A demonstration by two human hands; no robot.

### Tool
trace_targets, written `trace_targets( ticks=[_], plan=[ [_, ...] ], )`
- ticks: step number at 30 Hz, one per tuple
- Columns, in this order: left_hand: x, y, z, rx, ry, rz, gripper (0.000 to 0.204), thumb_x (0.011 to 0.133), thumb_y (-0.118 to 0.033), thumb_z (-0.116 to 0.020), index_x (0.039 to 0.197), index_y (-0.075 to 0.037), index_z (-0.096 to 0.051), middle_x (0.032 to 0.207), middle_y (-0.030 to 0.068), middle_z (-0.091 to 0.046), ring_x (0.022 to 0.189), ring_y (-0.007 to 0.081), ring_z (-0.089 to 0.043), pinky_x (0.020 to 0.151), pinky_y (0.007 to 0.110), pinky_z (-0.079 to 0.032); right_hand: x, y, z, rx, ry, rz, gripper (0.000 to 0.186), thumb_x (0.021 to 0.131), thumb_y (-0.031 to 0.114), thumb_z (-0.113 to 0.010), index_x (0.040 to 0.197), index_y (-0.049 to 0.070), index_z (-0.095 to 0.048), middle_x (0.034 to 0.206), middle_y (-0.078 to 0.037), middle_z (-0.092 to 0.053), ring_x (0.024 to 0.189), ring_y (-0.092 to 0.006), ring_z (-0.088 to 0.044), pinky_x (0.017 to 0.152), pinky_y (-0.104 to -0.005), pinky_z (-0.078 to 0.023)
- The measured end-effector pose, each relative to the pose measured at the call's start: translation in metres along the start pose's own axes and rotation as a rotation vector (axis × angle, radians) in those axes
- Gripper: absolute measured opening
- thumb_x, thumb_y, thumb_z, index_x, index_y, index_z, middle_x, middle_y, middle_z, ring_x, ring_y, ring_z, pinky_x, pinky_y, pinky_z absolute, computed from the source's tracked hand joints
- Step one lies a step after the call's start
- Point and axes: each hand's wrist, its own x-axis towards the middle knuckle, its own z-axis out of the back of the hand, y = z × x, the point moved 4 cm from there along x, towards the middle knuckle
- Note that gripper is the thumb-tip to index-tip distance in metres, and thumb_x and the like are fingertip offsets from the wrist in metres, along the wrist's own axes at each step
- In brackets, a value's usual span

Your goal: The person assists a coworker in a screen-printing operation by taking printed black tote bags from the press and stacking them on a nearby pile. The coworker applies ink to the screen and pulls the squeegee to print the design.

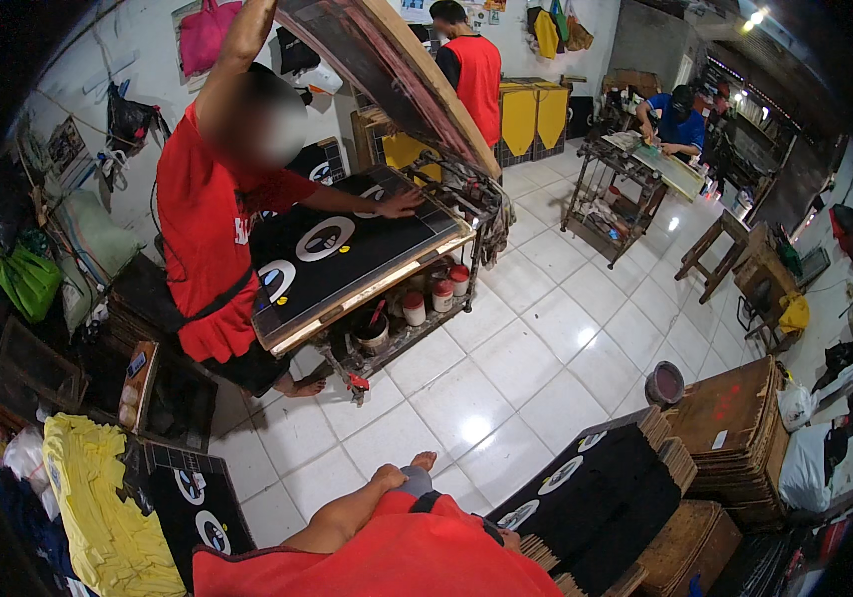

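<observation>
My left hand (389,477) hangs curled beside my grey shorts, above the tiled floor, and nothing shows sticking out of it. Of my right hand (512,540) only a small bit shows past my red shirt, next to the stacked boards; its fingers are hidden. By it, black printed cloth (586,502) with white oval designs lies over a board stack. Further off, a person in a red shirt (188,199) holds up a large screen-printing frame (397,75). That person's other hand (402,204) rests on black printed cloth (322,237) on a tilted printing table (377,289).
Yellow cloth (103,507) is heaped at the lower left beside another black printed board (193,488). Stacked brown boards (730,418) and a bucket (664,383) stand at the right. Paint jars (442,294) sit beneath the printing table. A wooden stool (715,254) and a worker in blue (683,124) are farther back.
</observation>
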Motion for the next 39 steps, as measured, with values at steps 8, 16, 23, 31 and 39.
trace_targets(
  ticks=[8,16,23,31,39],
  plan=[
    [0.009,0.007,-0.006,-0.009,-0.014,-0.007,0.041,0.069,-0.042,-0.064,0.091,-0.008,-0.068,0.096,0.0164,-0.064,0.091,0.029,-0.061,0.078,0.036,-0.047,-0.008,0.009,0.005,-0.034,-0.009,-0.01,0.016,0.072,0.013,-0.06,0.085,0.007,-0.068,0.078,-0.007,-0.067,0.07,-0.0152,-0.062,0.065,-0.0277,-0.048],
    [0.001,-0.002,-0.001,0.014,0.024,0.007,0.044,0.069,-0.037,-0.065,0.098,-0.004,-0.065,0.105,0.0178,-0.061,0.101,0.0294,-0.058,0.086,0.035,-0.045,0.005,-0.003,0.002,-0.08,0.005,-0.035,0.018,0.074,0.015,-0.056,0.085,0.009,-0.069,0.082,-0.006,-0.068,0.077,-0.0163,-0.063,0.071,-0.0291,-0.048],
    [0.006,0.0,-0.004,0.116,0.022,-0.086,0.046,0.073,-0.045,-0.059,0.095,-0.006,-0.066,0.102,0.0164,-0.062,0.097,0.0306,-0.058,0.083,0.038,-0.045,0.013,-0.009,0.001,-0.146,0.007,-0.043,0.021,0.075,0.021,-0.055,0.088,0.013,-0.07,0.088,-0.008,-0.067,0.082,-0.0197,-0.063,0.075,-0.0314,-0.049],
    [0.013,0.004,-0.008,0.129,0.032,-0.056,0.05,0.076,-0.048,-0.057,0.099,-0.004,-0.064,0.108,0.0181,-0.059,0.103,0.0313,-0.055,0.087,0.037,-0.044,0.019,-0.007,-0.001,-0.184,0.036,0.05,0.023,0.071,0.023,-0.059,0.089,0.014,-0.07,0.088,-0.009,-0.067,0.084,-0.0214,-0.063,0.077,-0.032,-0.048],
    [0.006,0.002,-0.003,0.042,0.016,-0.016,0.049,0.075,-0.046,-0.058,0.097,-0.004,-0.065,0.106,0.018,-0.06,0.101,0.0308,-0.057,0.085,0.038,-0.045,0.033,-0.028,-0.01,-0.045,0.029,-0.042,0.022,0.07,0.022,-0.059,0.087,0.015,-0.07,0.088,-0.008,-0.067,0.086,-0.0198,-0.062,0.079,-0.0311,-0.048]
  ],
)
